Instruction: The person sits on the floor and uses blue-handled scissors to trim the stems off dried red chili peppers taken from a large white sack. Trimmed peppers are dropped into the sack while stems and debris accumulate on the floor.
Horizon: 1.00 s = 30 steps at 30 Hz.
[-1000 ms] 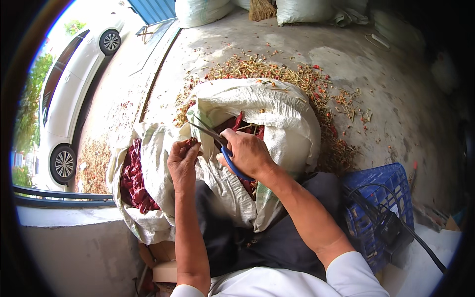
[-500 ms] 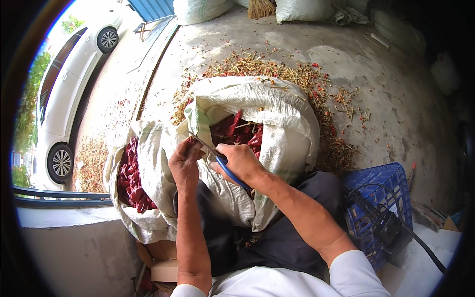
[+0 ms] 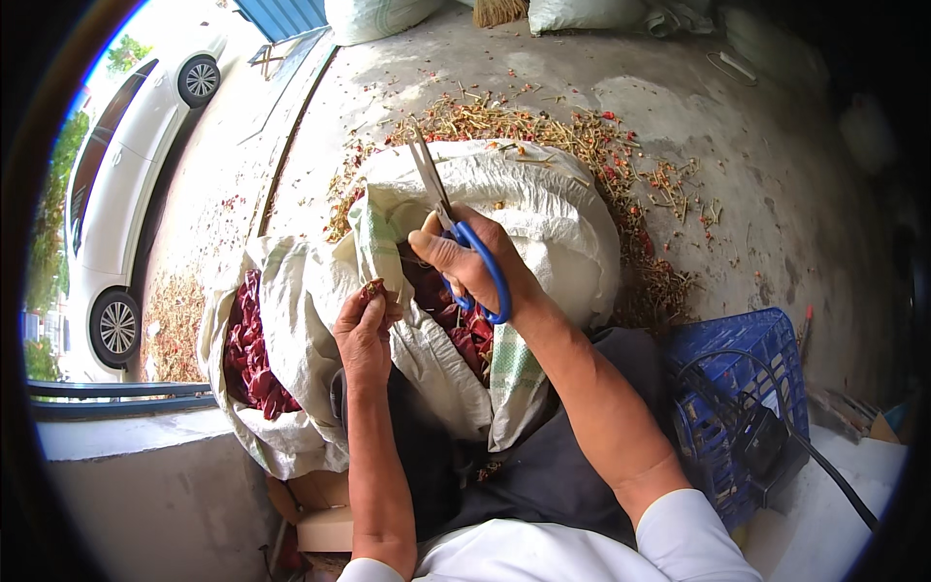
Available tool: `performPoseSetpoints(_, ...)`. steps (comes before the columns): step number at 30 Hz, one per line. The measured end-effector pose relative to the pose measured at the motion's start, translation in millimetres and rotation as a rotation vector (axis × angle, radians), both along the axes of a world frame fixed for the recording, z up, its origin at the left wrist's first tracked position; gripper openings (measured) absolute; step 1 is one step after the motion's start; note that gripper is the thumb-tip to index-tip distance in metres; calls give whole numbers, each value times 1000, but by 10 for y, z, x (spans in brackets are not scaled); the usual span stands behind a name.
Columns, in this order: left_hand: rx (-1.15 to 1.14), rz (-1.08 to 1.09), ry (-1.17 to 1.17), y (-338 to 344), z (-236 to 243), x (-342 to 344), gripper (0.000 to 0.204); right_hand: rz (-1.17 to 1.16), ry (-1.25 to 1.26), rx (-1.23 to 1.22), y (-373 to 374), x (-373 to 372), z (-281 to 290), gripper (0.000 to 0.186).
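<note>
My right hand (image 3: 506, 244) grips a pair of scissors with blue handles (image 3: 499, 283). Their metal blades point up and away, slightly apart, over the near side of a white woven sack (image 3: 562, 209). Lower and to the left, the fingertips of my left hand (image 3: 365, 339) are pinched on a small dried red chili (image 3: 373, 288), mostly hidden by the fingers. Dark red dried chilies (image 3: 465, 325) lie in the sack's mouth beneath my right hand. A second white sack (image 3: 301, 291) at the left holds more dried red chilies (image 3: 254, 354).
Cut stems and chili bits (image 3: 524, 121) litter the concrete floor beyond the sack. A blue plastic crate (image 3: 732, 388) with black cables stands at my right. A low wall (image 3: 155, 466) is at my left. Filled white sacks (image 3: 383, 17) and a broom (image 3: 499, 10) are far off; a white car (image 3: 131, 194) stands outside.
The scissors have swung away from my left hand, up and right, and their blades now point upward. My left hand has dropped slightly, still pinching. The sack's mouth has shifted shape.
</note>
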<state>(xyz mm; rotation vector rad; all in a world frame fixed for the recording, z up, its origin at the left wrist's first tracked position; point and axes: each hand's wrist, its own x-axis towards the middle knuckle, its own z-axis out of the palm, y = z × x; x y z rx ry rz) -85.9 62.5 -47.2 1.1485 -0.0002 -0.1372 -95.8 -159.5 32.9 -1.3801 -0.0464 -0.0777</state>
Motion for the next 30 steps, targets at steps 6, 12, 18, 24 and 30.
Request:
performPoseSetpoints(6, 49, 13, -55, -104, 221, 74, 21, -33, 46, -711, 134, -159, -65, 40)
performPoseSetpoints(12, 135, -39, -69, -86, 281, 82, 15, -59, -84, -989, 248, -219, -181, 36)
performPoseSetpoints(18, 131, -154, -97, 22, 209, 161, 16, -52, -151, -1042, 241, -228, -241, 28)
performPoseSetpoints(24, 171, -138, -71, 66, 189, 195, 14, -15, -138, -1071, 266, -190, -316, 28)
performPoseSetpoints(30, 99, -218, -12, 191, 109, 209, 12, -5, -176, -1125, 328, -181, -385, 27)
